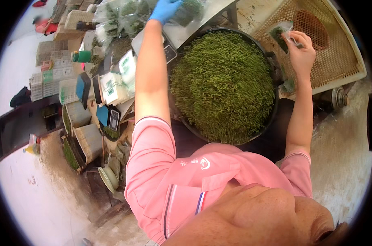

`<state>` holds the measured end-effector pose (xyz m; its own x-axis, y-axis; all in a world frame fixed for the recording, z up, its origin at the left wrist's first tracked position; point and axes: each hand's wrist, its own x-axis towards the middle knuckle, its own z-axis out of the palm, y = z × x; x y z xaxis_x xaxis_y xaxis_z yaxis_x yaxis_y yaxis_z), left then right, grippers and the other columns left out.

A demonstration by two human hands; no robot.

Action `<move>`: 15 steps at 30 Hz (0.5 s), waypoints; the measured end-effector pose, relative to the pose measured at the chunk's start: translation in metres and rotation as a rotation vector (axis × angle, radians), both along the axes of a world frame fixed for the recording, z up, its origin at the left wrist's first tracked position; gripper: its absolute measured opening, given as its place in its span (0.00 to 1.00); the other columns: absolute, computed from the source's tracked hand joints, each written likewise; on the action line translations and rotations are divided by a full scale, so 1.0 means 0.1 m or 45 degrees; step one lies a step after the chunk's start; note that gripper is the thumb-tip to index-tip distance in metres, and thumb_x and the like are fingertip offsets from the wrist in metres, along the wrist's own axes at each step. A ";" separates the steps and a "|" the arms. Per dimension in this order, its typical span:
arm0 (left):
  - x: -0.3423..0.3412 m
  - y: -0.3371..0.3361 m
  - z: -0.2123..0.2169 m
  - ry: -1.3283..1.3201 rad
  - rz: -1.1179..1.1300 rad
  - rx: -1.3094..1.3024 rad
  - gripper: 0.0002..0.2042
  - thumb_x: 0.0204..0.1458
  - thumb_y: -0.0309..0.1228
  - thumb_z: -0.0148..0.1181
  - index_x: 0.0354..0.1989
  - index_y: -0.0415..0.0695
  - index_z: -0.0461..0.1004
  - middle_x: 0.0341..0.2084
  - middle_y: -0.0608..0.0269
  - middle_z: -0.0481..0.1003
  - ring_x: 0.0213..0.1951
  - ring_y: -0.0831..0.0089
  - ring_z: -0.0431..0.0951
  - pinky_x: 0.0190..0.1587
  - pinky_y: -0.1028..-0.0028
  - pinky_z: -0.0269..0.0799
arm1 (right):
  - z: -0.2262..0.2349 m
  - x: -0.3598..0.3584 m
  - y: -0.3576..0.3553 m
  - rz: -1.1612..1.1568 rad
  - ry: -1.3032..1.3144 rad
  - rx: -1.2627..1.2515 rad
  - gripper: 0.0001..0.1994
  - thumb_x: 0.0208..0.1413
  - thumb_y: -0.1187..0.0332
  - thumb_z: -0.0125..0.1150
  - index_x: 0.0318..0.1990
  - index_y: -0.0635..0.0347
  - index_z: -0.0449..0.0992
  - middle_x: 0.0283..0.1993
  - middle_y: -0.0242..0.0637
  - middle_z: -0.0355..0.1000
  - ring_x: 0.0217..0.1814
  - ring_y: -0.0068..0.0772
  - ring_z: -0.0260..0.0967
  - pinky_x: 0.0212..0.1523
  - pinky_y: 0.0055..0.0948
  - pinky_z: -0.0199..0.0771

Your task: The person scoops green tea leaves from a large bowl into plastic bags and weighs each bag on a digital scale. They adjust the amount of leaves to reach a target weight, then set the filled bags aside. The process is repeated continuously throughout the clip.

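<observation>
My left hand (165, 11), in a blue glove, reaches to the top edge, its fingers closed at a clear plastic bag of green sprigs (188, 12); the fingertips are partly cut off. My bare right hand (301, 51) pinches a small clear bag with dark green leaves (280, 37) over a woven tray (337, 53). Between my arms stands a round black tub (270, 123), heaped with fine green sprigs (225, 82).
More filled bags (128, 14) crowd the table's far left. A digital scale (169, 53) sits beside my left forearm, with white packets (114, 88) nearer. Stacked crates (51, 82) stand farther left. A metal cylinder fitting (339, 98) lies below the tray.
</observation>
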<state>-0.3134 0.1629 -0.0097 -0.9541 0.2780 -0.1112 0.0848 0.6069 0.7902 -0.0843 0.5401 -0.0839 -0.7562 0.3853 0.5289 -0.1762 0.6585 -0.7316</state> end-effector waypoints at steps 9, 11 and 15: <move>1.31 -1.13 0.15 0.749 0.308 -0.138 0.21 0.61 0.29 0.60 0.62 0.35 0.72 0.58 0.51 0.73 0.60 0.62 0.72 0.64 0.67 0.64 | -1.46 -0.47 1.28 -0.265 -0.957 0.145 0.15 0.54 0.52 0.67 0.43 0.49 0.86 0.42 0.39 0.83 0.43 0.41 0.81 0.46 0.39 0.79; 1.51 -1.17 -0.07 0.825 0.356 -0.224 0.21 0.61 0.28 0.60 0.62 0.34 0.71 0.59 0.51 0.72 0.60 0.63 0.72 0.64 0.67 0.65 | -1.89 -0.58 1.39 -0.222 -1.014 0.227 0.13 0.57 0.58 0.65 0.45 0.51 0.86 0.42 0.39 0.83 0.45 0.40 0.81 0.47 0.40 0.79; 1.97 -1.22 -0.68 0.467 0.550 0.057 0.20 0.62 0.27 0.59 0.62 0.33 0.71 0.62 0.51 0.71 0.60 0.64 0.72 0.64 0.66 0.66 | -2.64 -0.65 1.33 -0.063 -0.862 0.410 0.11 0.58 0.65 0.63 0.45 0.54 0.86 0.43 0.43 0.82 0.46 0.45 0.79 0.50 0.42 0.78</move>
